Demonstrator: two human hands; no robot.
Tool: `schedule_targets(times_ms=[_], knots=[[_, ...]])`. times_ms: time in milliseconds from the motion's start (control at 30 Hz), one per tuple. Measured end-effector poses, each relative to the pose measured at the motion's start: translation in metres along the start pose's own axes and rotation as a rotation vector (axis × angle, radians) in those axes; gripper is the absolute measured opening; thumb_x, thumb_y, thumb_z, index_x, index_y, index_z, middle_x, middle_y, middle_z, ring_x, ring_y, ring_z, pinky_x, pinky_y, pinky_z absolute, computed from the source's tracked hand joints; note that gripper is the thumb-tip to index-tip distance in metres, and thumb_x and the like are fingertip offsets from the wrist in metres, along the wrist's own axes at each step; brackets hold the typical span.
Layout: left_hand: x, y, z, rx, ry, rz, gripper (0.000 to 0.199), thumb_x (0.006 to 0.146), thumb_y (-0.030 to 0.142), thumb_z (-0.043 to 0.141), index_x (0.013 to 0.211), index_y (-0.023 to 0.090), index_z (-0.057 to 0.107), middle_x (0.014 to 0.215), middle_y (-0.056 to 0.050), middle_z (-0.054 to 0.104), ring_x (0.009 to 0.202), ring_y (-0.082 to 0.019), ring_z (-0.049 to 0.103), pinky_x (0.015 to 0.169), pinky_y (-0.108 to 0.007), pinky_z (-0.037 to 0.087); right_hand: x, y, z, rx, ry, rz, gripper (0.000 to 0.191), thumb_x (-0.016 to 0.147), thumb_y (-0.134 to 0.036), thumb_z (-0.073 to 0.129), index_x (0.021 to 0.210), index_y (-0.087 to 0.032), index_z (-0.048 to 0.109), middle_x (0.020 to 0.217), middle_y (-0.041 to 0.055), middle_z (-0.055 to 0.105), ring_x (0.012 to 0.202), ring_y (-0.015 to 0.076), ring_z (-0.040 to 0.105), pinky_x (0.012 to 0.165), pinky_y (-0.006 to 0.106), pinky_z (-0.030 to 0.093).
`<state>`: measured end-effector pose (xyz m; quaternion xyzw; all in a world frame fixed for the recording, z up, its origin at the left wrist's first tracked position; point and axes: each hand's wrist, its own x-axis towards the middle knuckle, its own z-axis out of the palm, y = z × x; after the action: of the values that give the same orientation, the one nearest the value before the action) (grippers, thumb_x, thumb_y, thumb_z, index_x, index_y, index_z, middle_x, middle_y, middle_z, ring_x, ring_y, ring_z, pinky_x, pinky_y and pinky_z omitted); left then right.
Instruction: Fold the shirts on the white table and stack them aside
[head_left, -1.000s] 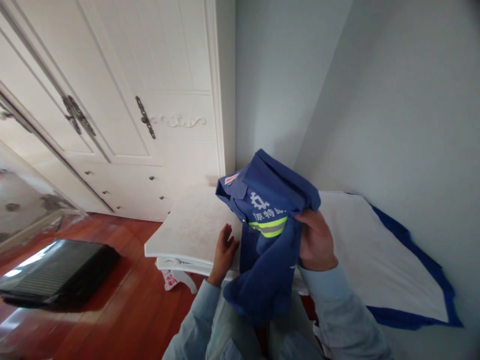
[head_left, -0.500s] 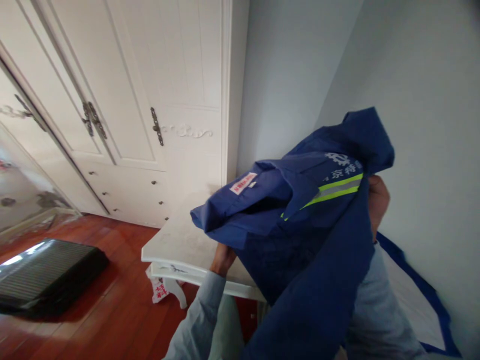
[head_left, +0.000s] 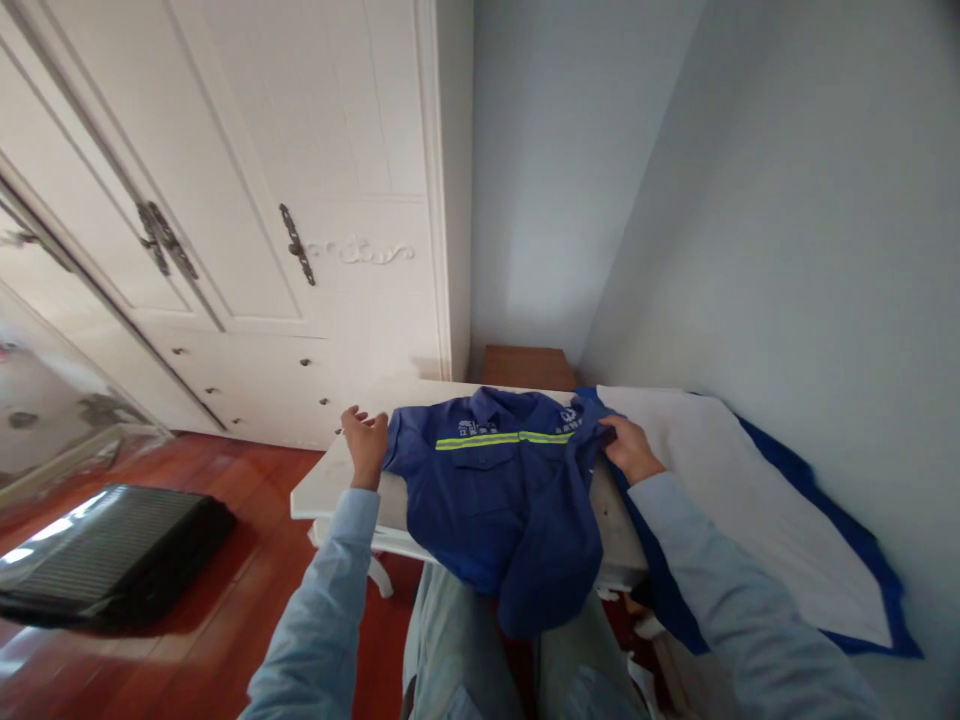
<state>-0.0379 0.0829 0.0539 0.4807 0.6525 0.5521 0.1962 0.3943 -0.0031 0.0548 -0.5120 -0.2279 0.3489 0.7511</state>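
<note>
A navy blue work jacket (head_left: 480, 500) with a yellow-green and grey stripe and white lettering across the chest lies spread, front up, on a white table (head_left: 334, 490). Its lower part and one sleeve hang over the near edge, above my knees. My right hand (head_left: 632, 450) pinches the cloth at the right shoulder. Beside the left shoulder is my left hand (head_left: 365, 448), fingers apart and slightly bent; whether it brushes the cloth I cannot tell.
A white wardrobe (head_left: 360, 120) stands behind on the left. At the right, a white sheet on blue cloth (head_left: 720, 450) lies against the wall. A brown box (head_left: 529, 367) sits behind the table. A black ribbed case (head_left: 112, 550) is on the red wooden floor.
The jacket has come down from being held up in both hands to lying spread on the table. My left hand has let go and moved left; my right still grips it.
</note>
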Motion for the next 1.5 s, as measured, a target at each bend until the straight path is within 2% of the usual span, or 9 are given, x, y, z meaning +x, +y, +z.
schedule_targets(times_ms=[100, 267, 500, 700, 900, 1000, 1200, 1400, 1500], knots=[[-0.012, -0.002, 0.01, 0.187, -0.13, 0.34, 0.049, 0.084, 0.033, 0.061, 0.128, 0.014, 0.053, 0.125, -0.018, 0.061, 0.116, -0.029, 0.062, 0.099, -0.047, 0.051, -0.004, 0.011, -0.01, -0.037, 0.077, 0.077, 0.017, 0.052, -0.014, 0.071, 0.065, -0.019, 0.061, 0.056, -0.0051, 0.065, 0.05, 0.013, 0.059, 0.045, 0.023, 0.049], [-0.039, -0.014, 0.044, 0.451, -0.657, 0.747, 0.053, 0.096, 0.049, 0.051, 0.135, 0.014, 0.056, 0.147, -0.018, 0.054, 0.145, -0.032, 0.04, 0.117, -0.049, 0.037, 0.005, 0.002, -0.031, -0.065, 0.092, -0.024, 0.028, 0.056, -0.013, 0.077, 0.079, -0.02, 0.063, 0.069, -0.0046, 0.07, 0.059, 0.0123, 0.064, 0.051, 0.021, 0.05], [-0.02, -0.045, 0.06, 0.799, -0.816, 0.742, 0.066, 0.1, 0.056, 0.038, 0.152, 0.017, 0.044, 0.161, -0.016, 0.036, 0.152, -0.033, 0.026, 0.122, -0.055, 0.023, 0.032, -0.01, -0.045, -0.132, -0.039, 0.261, 0.022, 0.066, -0.011, 0.077, 0.076, -0.018, 0.058, 0.061, -0.002, 0.064, 0.046, 0.0108, 0.056, 0.041, 0.02, 0.045], [0.047, -0.058, 0.038, 0.944, -0.826, 0.642, 0.077, 0.1, 0.057, 0.029, 0.161, 0.011, 0.021, 0.164, -0.015, 0.028, 0.154, -0.033, 0.019, 0.123, -0.054, 0.02, 0.052, -0.022, -0.05, -0.422, 0.043, -0.005, 0.051, 0.064, -0.013, 0.073, 0.114, -0.019, 0.06, 0.082, -0.0001, 0.07, 0.064, 0.0145, 0.066, 0.054, 0.023, 0.053], [0.074, -0.054, 0.023, 1.098, -0.816, 0.576, 0.079, 0.098, 0.063, 0.03, 0.158, 0.011, 0.03, 0.163, -0.02, 0.029, 0.151, -0.038, 0.024, 0.118, -0.057, 0.028, 0.05, -0.022, -0.036, -0.832, 0.105, -0.107, 0.067, 0.066, -0.006, 0.062, 0.133, -0.005, 0.053, 0.127, 0.0263, 0.062, 0.113, 0.0346, 0.065, 0.097, 0.048, 0.052], [0.062, -0.05, 0.024, 1.048, -0.737, 0.661, 0.079, 0.099, 0.062, 0.03, 0.156, 0.009, 0.034, 0.162, -0.022, 0.031, 0.151, -0.038, 0.025, 0.118, -0.057, 0.027, 0.007, -0.015, -0.017, -0.897, -0.11, -0.285, 0.06, 0.073, -0.013, 0.063, 0.134, -0.013, 0.056, 0.143, 0.0201, 0.055, 0.135, 0.032, 0.05, 0.115, 0.048, 0.038], [0.037, -0.045, 0.044, 0.962, -0.85, 0.673, 0.075, 0.099, 0.061, 0.03, 0.157, 0.014, 0.033, 0.164, -0.018, 0.029, 0.153, -0.037, 0.02, 0.12, -0.059, 0.021, -0.128, 0.017, 0.033, -1.171, -1.437, -0.803, 0.078, 0.079, -0.019, 0.064, 0.152, -0.016, 0.037, 0.154, 0.0199, 0.045, 0.146, 0.035, 0.035, 0.119, 0.062, 0.021], [0.048, -0.056, 0.045, 0.932, -0.906, 0.698, 0.072, 0.1, 0.06, 0.028, 0.159, 0.018, 0.03, 0.166, -0.013, 0.025, 0.155, -0.032, 0.015, 0.123, -0.054, 0.015, -0.161, 0.002, 0.026, -1.5, -1.565, -0.766, 0.047, 0.079, -0.005, 0.056, 0.124, -0.016, 0.062, 0.103, 0.012, 0.071, 0.097, 0.0264, 0.064, 0.102, 0.049, 0.042], [0.056, -0.062, 0.042, 0.918, -0.908, 0.73, 0.073, 0.1, 0.061, 0.026, 0.159, 0.019, 0.03, 0.166, -0.012, 0.025, 0.155, -0.032, 0.016, 0.123, -0.054, 0.015, -0.16, -0.015, 0.01, -1.457, -1.542, -0.787, 0.048, 0.084, -0.005, 0.051, 0.13, -0.014, 0.06, 0.106, 0.0124, 0.071, 0.096, 0.0244, 0.064, 0.097, 0.044, 0.045]])
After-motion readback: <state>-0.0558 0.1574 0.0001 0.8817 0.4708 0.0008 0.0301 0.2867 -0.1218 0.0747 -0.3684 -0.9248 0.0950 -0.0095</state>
